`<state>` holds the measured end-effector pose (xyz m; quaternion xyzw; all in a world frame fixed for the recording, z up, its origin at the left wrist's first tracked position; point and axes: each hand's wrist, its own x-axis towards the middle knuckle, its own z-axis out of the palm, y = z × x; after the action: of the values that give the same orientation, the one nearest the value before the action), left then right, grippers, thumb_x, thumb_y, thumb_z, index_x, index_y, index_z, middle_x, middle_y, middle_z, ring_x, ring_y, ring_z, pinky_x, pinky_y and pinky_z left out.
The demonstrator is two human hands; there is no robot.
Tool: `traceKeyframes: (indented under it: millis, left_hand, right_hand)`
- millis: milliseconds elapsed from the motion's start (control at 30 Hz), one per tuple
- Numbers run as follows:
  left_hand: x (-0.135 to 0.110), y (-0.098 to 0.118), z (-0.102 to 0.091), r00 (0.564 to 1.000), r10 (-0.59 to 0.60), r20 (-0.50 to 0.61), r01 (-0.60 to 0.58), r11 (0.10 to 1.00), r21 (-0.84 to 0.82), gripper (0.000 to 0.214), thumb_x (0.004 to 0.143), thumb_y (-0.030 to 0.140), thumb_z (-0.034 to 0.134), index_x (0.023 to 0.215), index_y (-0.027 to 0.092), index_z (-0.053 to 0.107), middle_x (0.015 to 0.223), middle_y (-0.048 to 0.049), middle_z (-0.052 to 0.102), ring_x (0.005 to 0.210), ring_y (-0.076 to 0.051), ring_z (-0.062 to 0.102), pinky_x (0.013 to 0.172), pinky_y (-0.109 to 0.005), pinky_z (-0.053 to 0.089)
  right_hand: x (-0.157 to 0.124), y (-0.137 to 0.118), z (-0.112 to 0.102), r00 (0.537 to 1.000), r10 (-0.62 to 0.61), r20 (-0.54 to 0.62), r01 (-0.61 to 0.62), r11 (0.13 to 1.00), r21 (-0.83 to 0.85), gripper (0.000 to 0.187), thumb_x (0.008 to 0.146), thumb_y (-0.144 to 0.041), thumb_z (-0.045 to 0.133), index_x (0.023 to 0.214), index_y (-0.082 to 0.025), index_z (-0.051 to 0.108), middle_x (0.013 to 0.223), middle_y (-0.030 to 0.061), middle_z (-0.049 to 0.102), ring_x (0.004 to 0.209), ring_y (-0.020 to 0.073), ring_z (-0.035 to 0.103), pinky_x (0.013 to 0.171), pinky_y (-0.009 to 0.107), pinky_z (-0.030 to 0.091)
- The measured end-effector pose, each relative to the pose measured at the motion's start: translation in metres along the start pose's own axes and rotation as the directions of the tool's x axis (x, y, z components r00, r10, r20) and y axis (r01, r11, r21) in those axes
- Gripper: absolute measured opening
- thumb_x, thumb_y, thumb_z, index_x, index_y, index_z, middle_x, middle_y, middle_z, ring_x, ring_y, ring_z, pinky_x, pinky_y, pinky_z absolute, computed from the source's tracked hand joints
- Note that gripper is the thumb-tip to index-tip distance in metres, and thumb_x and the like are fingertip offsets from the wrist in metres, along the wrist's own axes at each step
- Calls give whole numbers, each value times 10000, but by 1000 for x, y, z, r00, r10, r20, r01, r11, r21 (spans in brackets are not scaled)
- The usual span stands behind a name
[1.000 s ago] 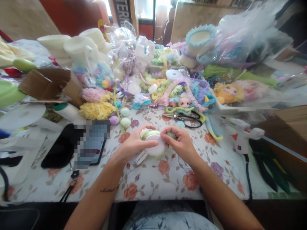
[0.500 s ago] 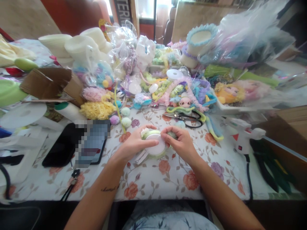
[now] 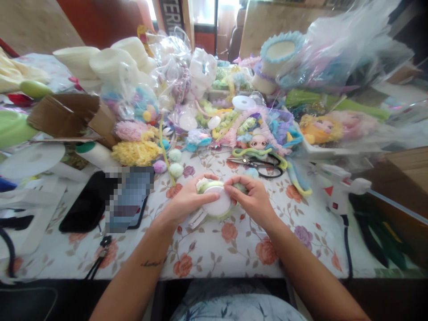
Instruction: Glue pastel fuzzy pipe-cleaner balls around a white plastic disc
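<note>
Above the flowered tablecloth, my left hand (image 3: pixel 187 196) grips a white round disc (image 3: pixel 219 206), its thumb lying across the flat face. Pale green fuzzy trim (image 3: pixel 214 183) runs round the disc's edge. From the lower left side of the disc a small white printed tag (image 3: pixel 197 219) sticks out. The thumb and fingers of my right hand (image 3: pixel 249 196) pinch at the upper right edge, where grey-green fuzzy material shows under the fingers. What exactly lies between those fingertips is partly hidden.
Black-handled scissors (image 3: pixel 257 166) lie beyond my hands, near several pompoms (image 3: pixel 175 170). Two phones (image 3: pixel 87 203) rest on the left. To the right are a white glue gun (image 3: pixel 337 189) and dark green pliers (image 3: pixel 377 232). Craft pieces and plastic bags pile up at the back.
My left thumb has shifted very slightly on the disc. Both hands otherwise keep the same place and grip.
</note>
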<state>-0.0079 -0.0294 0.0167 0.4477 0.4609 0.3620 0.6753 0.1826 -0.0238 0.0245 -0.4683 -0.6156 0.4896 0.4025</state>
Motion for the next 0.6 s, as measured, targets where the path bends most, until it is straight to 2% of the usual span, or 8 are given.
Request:
traceKeyframes:
  millis: [300,600]
  left_hand:
    - [0,1,2,1000,-8,-8,7,1000,-13,501,695,298,799,1129,187,575,944,-27,658,812,-173,618,682,-263,475]
    - [-2,2,4,1000,-10,-1,10,999,-36,466,707,277,788,1110,188,573,918,-16,653,789,-158,611,669,-252,467]
  right_hand:
    - [0,-1,-1,999,-12,-37,9,997,-79,124,818,-305,663,820,-183,681,576,-29,577,520,111,500,531,242,392]
    - [1,-3,1,999,1,-39,-3,999,-33,135,811,-316,667,810,-181,672,602,-23,601,493,103,514,502,233,401]
